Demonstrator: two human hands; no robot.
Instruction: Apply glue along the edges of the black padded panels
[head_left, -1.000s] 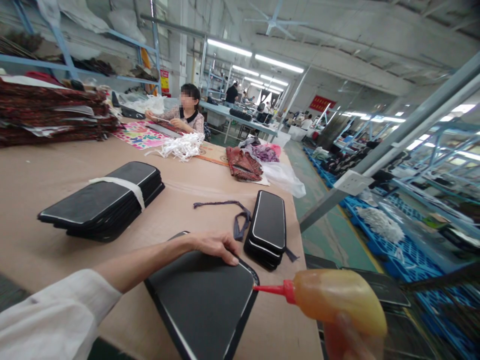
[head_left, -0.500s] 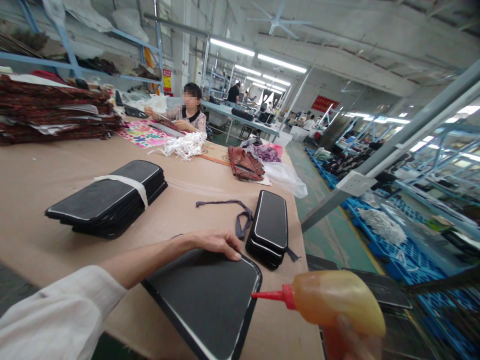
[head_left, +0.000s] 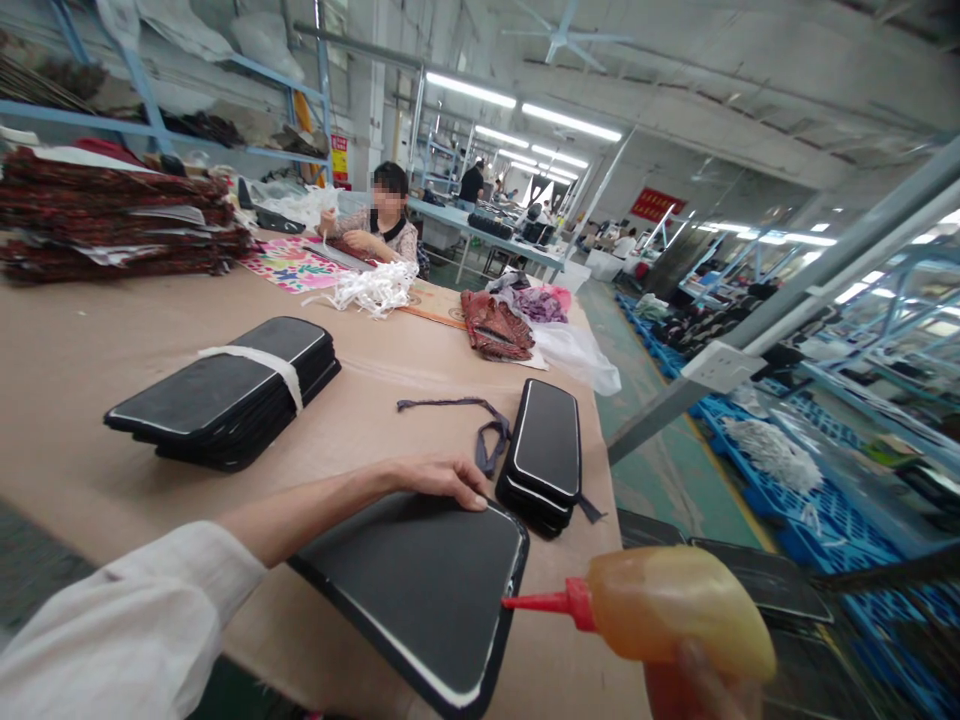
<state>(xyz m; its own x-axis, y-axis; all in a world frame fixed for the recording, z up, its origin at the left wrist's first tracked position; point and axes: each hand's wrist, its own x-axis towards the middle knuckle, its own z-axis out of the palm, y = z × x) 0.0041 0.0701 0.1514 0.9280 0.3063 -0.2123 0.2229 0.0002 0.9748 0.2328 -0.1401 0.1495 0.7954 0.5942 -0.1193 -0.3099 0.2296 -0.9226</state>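
Observation:
A large black panel (head_left: 427, 580) with rounded corners and a pale line inside its border lies tilted on the table in front of me. My left hand (head_left: 442, 480) grips its far edge, the thumb on top and the fingers hidden behind or beneath. At the lower right, my right hand (head_left: 701, 680) is wrapped round a squeeze bottle (head_left: 675, 605) of amber liquid, partly cut off by the frame. The bottle lies nearly level. Its red nozzle (head_left: 544, 602) points left, with the tip at the panel's right border, where a wet, shiny streak shows.
A small stack of black panels (head_left: 547, 440) stands beyond the panel, beside a dark cloth strip (head_left: 491, 440). Further left lies a banded stack (head_left: 225, 395). Folded patterned material (head_left: 495, 325) and white strips (head_left: 375, 290) lie farther back. A person (head_left: 382, 225) sits across the table (head_left: 375, 420).
The nozzle tip has moved slightly nearer to me along the panel's right border, with more wet shine behind it. My left hand keeps its hold. The view has shifted a little.

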